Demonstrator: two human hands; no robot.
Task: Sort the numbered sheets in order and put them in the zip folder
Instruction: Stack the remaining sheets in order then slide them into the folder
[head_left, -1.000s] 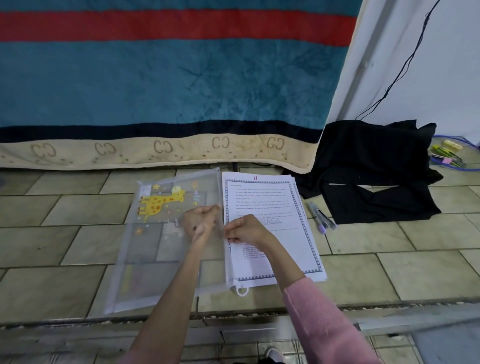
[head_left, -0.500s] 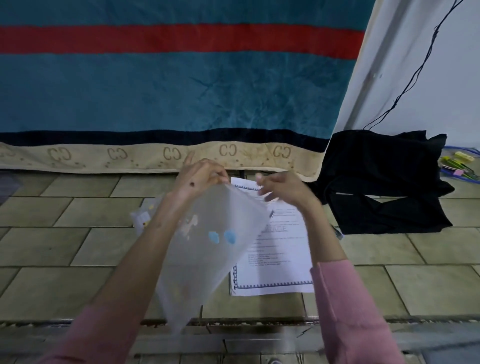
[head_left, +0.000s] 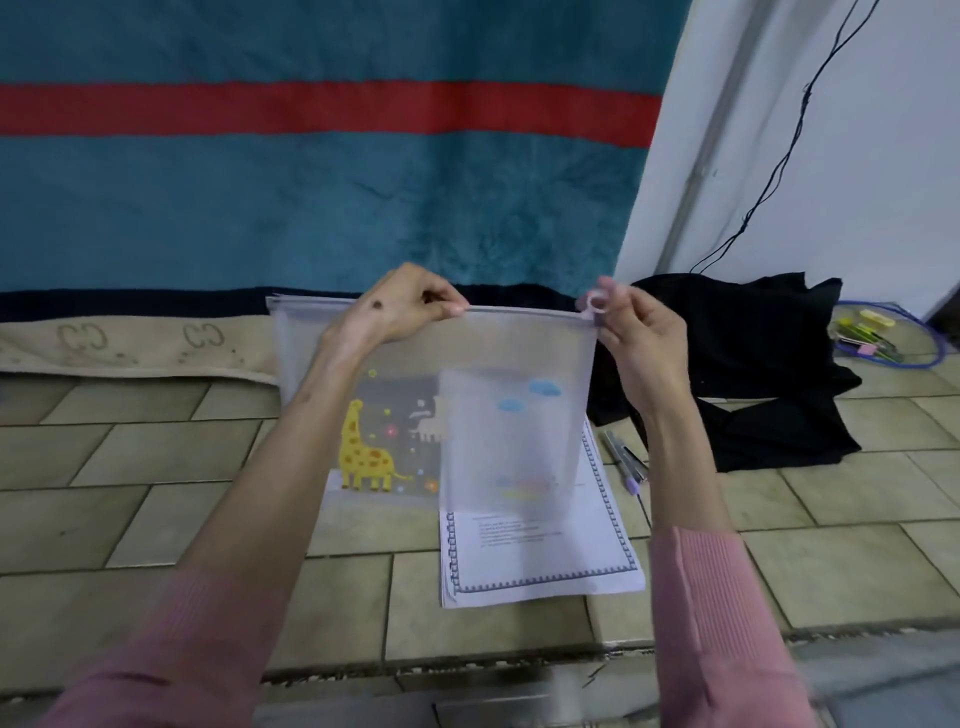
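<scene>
A broad teal blanket (head_left: 322, 208) with a red stripe and a beige patterned border hangs across the back of the scene, its lower edge lying on the tiled floor (head_left: 156, 467). To the right stands a pale wall (head_left: 857, 182) with a thin black cable (head_left: 769, 171) trailing down it. At the foot of the wall a heap of black cloth (head_left: 753, 374) lies on the tiles, and past it, at the far right, sits a small cluster of yellow, green and pink stationery (head_left: 867, 332) ringed by a blue cord.

The person, in pink sleeves, holds the zip folder (head_left: 467, 374) upright in the air in front of the blanket. It is translucent, printed with a yellow giraffe and blue clouds, and its zip edge runs level along the top. The left hand (head_left: 400, 306) pinches the top edge near the middle, thumb and fingers curled over the strip. The right hand (head_left: 639, 332) grips the top right corner, its fingers closed round the zip end, where a small pink pull ring (head_left: 595, 304) sticks up.

The numbered sheets (head_left: 540, 551) lie stacked on the floor below and behind the folder, partly seen through it, their decorative border showing. Just right of the stack lie pens (head_left: 626, 457), one with a purple cap.
</scene>
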